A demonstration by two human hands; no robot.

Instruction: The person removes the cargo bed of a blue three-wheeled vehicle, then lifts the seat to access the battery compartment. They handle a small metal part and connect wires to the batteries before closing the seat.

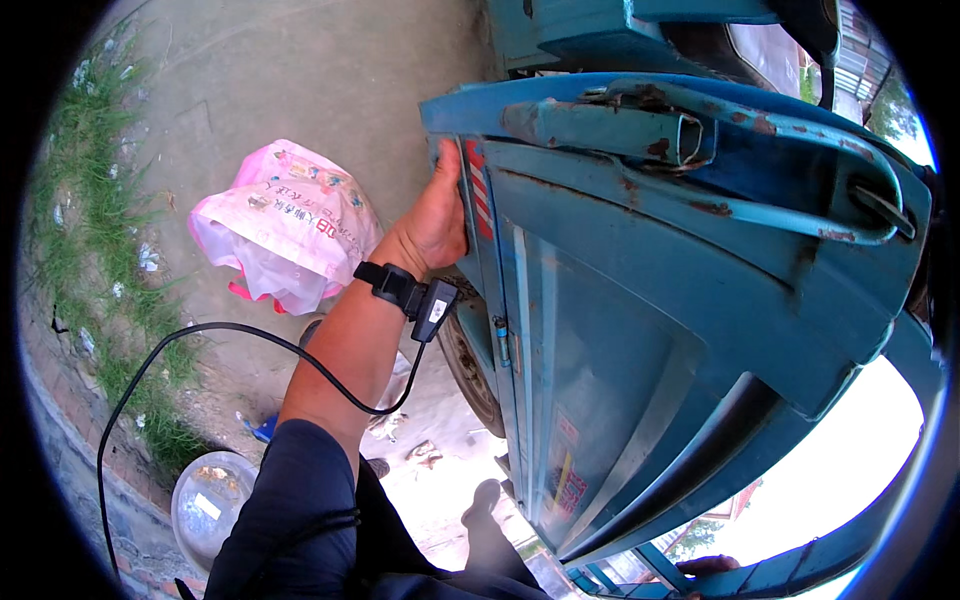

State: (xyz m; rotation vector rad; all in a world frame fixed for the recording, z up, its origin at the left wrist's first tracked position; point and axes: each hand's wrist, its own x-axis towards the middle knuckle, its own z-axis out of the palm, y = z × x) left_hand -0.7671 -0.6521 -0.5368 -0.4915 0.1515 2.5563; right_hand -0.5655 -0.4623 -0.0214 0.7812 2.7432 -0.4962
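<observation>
My left hand [436, 220] grips the left edge of a large blue metal panel [620, 280], part of a cargo vehicle. Its thumb points up along the edge, and the fingers are hidden behind the panel. A black strap with a small device [433, 310] circles the wrist, and a black cable [270, 338] runs from it. Low on the right, a small brownish shape [708, 564] lies on a blue rail [770, 578]; it may be part of my right hand, but its fingers cannot be made out.
A pink and white plastic bag [285, 225] lies on the concrete ground [320, 70], left of the vehicle. Below it are a wheel [468, 375] and a round metal basin [212, 505]. Grass [105, 230] lines the far left. A rusty bent bar [780, 195] tops the panel.
</observation>
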